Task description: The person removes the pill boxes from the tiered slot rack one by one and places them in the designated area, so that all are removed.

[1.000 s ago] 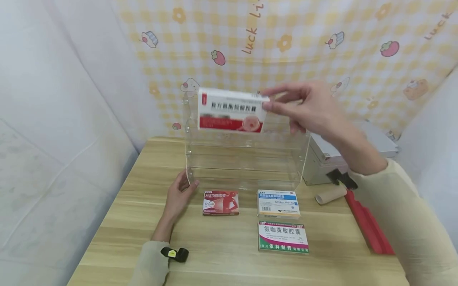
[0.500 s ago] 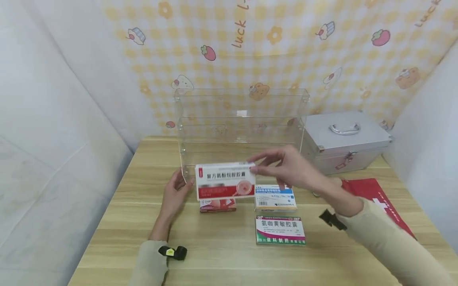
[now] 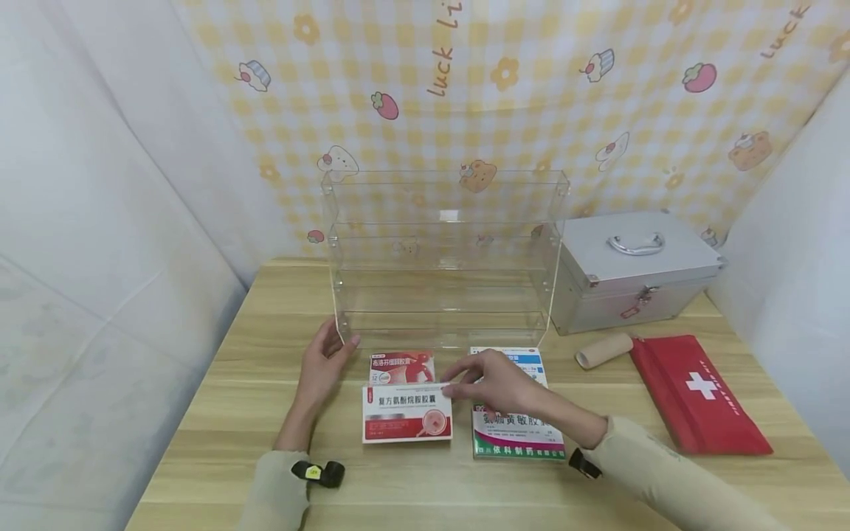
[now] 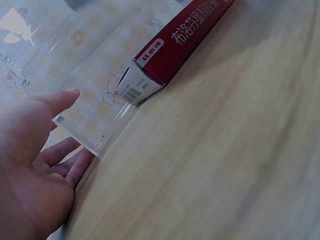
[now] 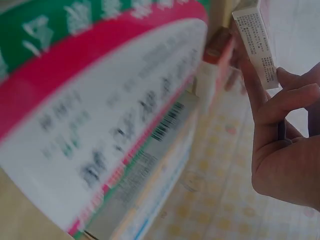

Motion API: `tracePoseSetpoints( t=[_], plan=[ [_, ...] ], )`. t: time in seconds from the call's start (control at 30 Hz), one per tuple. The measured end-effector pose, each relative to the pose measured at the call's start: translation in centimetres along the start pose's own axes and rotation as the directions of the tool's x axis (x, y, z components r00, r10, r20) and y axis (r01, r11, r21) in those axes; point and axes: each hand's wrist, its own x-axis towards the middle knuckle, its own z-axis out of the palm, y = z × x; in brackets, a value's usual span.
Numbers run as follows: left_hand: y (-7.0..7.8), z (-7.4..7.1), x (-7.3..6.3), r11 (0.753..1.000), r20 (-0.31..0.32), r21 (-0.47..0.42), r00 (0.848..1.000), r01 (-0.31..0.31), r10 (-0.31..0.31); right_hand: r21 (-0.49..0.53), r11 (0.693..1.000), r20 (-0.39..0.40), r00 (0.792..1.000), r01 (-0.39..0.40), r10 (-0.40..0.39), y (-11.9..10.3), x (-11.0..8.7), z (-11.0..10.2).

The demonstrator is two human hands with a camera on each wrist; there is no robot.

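Note:
A clear acrylic display rack [image 3: 441, 254] with several tiers stands at the back of the table. At its lower left corner my left hand [image 3: 322, 365] holds the side panel, thumb in front and fingers behind it in the left wrist view. My right hand [image 3: 496, 380] pinches the right end of a white-and-red medicine box [image 3: 406, 417]. That box covers the lower part of a red medicine box [image 3: 392, 365]. Under my right hand and forearm, partly hidden, are a blue-and-white medicine box [image 3: 531, 361] and a green, pink and white medicine box [image 3: 518, 442].
A silver metal case [image 3: 637, 269] stands to the right of the rack. Before it lie a beige roll [image 3: 603, 350] and a red first-aid pouch [image 3: 700, 398] with a white cross. A checked cloth [image 3: 505, 110] hangs behind.
My right hand has brought the white-and-red medicine box down from in front of the rack's upper tiers to just before the red box. My left hand has stayed at the rack's corner.

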Motion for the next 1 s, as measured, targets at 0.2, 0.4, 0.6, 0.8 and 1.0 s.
tracePoseSetpoints(
  t=[0.2,0.4,0.6,0.8,1.0],
  plan=[
    [1.3,-0.1,-0.4,1.000,0.014,-0.010,1.000,0.007,-0.007,-0.001,0.999,0.043,0.998,-0.037,0.037,1.0,0.3,1.2],
    [2.7,-0.1,-0.9,1.000,0.019,-0.011,1.000,0.001,-0.001,-0.026,0.999,0.030,0.999,-0.044,0.045,1.5,0.4,1.7],
    [3.8,-0.1,-1.3,1.000,0.023,-0.011,1.000,-0.012,0.012,-0.073,0.997,-0.012,1.000,-0.028,0.027,1.7,0.5,2.1],
    [2.0,0.0,-0.7,1.000,0.013,-0.014,1.000,-0.026,0.026,-0.132,0.991,-0.048,0.999,0.008,-0.014,2.2,0.9,2.4],
    [0.0,0.0,0.1,1.000,-0.006,-0.006,1.000,-0.027,0.027,-0.130,0.991,-0.048,0.999,0.013,-0.020,2.4,1.1,2.4]
  ],
)
